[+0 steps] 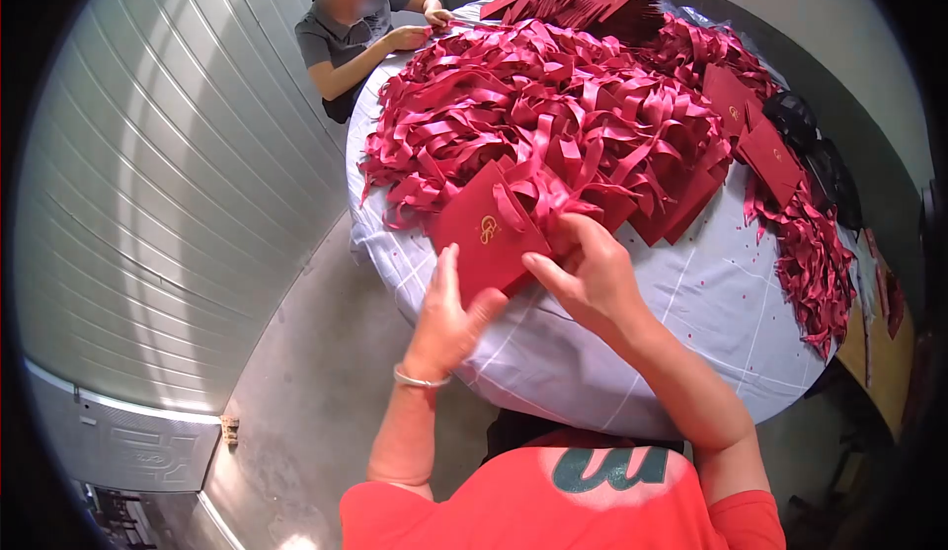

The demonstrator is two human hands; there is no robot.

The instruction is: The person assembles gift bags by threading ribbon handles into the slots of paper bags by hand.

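A dark red paper gift bag [484, 229] with a gold emblem and a pink-red ribbon [541, 190] lies tilted at the near edge of a large pile. My left hand [452, 318], a light band at its wrist, is by the bag's lower left edge, fingers straight and thumb spread. From the right, my right hand [597, 274] has its thumb at the bag's right edge and its bent fingers beside the ribbon; part of this grip is hidden. More red bags [681, 204] lie under the heap of ribbons [553, 86] just beyond.
A round table [632, 343] with a pale checked cloth carries the pile. Across it, at the far left, a co-worker's hands [425, 32] handle something red. Bags [772, 160], a ribbon bundle [815, 274] and a black object [834, 180] line the right side. A ribbed wall [178, 185] stands left.
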